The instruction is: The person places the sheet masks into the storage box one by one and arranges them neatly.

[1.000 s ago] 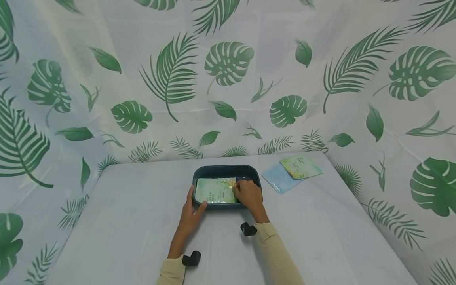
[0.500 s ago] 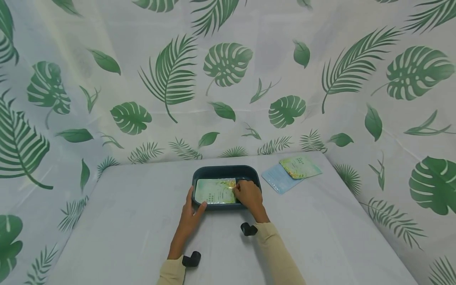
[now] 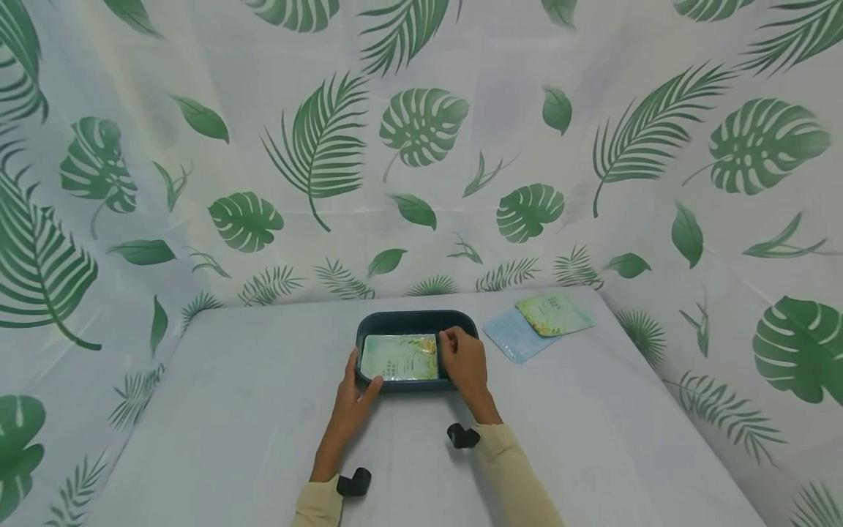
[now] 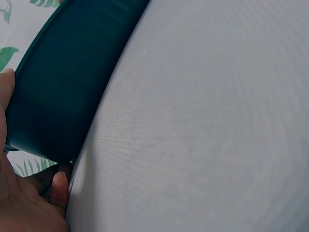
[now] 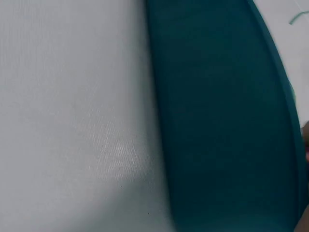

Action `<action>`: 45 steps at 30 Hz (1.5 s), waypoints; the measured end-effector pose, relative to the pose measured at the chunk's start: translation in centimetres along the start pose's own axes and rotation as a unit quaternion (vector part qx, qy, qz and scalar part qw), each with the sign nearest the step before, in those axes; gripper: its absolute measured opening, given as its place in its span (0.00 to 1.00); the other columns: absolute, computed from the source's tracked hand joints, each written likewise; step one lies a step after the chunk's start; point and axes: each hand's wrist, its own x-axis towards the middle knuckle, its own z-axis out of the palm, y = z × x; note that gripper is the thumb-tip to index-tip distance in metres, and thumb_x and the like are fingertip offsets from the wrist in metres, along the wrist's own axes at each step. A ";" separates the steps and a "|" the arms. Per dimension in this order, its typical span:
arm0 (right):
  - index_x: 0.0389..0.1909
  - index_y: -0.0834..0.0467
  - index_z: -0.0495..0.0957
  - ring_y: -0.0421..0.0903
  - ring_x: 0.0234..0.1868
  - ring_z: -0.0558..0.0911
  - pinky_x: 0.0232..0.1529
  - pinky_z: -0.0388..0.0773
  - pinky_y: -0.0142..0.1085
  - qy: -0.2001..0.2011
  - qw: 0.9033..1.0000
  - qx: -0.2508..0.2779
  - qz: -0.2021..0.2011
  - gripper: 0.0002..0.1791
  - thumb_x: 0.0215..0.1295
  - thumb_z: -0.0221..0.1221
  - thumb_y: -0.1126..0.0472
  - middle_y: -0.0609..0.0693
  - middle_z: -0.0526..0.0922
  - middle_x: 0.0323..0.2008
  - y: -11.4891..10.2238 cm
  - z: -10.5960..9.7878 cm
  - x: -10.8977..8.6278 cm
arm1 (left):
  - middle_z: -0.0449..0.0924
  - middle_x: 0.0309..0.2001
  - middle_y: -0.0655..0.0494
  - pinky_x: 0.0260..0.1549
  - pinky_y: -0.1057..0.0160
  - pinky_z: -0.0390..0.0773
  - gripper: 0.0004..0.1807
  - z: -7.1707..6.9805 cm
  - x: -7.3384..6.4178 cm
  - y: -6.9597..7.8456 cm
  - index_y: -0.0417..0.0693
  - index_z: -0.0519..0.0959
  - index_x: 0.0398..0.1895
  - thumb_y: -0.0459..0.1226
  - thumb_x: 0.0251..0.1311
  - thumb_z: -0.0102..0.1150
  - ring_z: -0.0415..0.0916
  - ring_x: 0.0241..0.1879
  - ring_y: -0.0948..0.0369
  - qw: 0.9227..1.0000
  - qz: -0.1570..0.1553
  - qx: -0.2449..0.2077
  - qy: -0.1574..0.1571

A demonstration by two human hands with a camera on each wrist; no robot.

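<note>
A dark teal tray (image 3: 416,318) with rounded corners stands on the white table. Flat inside it lies a light-green packet (image 3: 399,357) with yellow flowers printed at its right end. My left hand (image 3: 350,399) holds the tray's near left corner, thumb at the front rim and fingers along the left wall. In the left wrist view that hand (image 4: 21,198) sits at the tray's outer wall (image 4: 72,77). My right hand (image 3: 466,364), fingers curled, is over the tray's right part, just right of the packet's end. Only a sliver of its fingers (image 5: 306,145) enters the right wrist view.
Right of the tray, another light-green packet (image 3: 555,313) overlaps a pale-blue one (image 3: 516,338) on the table (image 3: 250,395). Leaf-printed cloth (image 3: 421,241) rises behind the table and along both sides. A small dark device is worn at each wrist.
My right hand has come off the packet's right end and shifted slightly right, uncovering the flower print there. The left hand stays on the tray. The head view has tilted up slightly.
</note>
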 end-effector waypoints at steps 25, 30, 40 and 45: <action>0.66 0.66 0.67 0.65 0.49 0.71 0.46 0.71 0.57 -0.008 0.962 -0.055 0.268 0.26 0.67 0.51 0.64 0.72 0.69 0.51 12.6 -7.2 0.2 | 0.44 0.79 0.44 0.73 0.42 0.48 0.44 -0.4 0.1 -0.5 0.50 0.42 0.79 0.49 0.68 0.55 0.42 0.78 0.47 1.000 -0.002 -0.001 0.005; 0.61 0.63 0.74 0.62 0.45 0.76 0.43 0.71 0.53 0.047 0.958 -0.033 0.282 0.23 0.64 0.51 0.65 0.66 0.79 0.44 14.2 -7.2 0.8 | 0.44 0.79 0.45 0.73 0.42 0.48 0.44 -0.1 0.2 -0.4 0.52 0.43 0.79 0.50 0.68 0.55 0.42 0.78 0.47 1.000 -0.007 -0.004 0.001; 0.66 0.59 0.71 0.28 0.15 0.78 0.15 0.70 0.23 0.053 0.920 0.128 0.366 0.24 0.71 0.49 0.62 0.68 0.80 0.48 15.0 -7.8 1.8 | 0.44 0.78 0.43 0.73 0.42 0.50 0.44 0.2 0.0 -0.5 0.52 0.43 0.79 0.50 0.68 0.55 0.43 0.77 0.45 1.000 -0.013 0.004 0.000; 0.68 0.57 0.69 0.25 0.23 0.82 0.19 0.72 0.22 0.018 0.883 0.208 0.420 0.25 0.73 0.50 0.55 0.63 0.77 0.60 14.7 -7.9 2.9 | 0.44 0.78 0.43 0.73 0.42 0.49 0.44 -0.1 0.2 -0.4 0.53 0.42 0.79 0.51 0.68 0.54 0.42 0.78 0.46 1.000 -0.010 0.002 0.005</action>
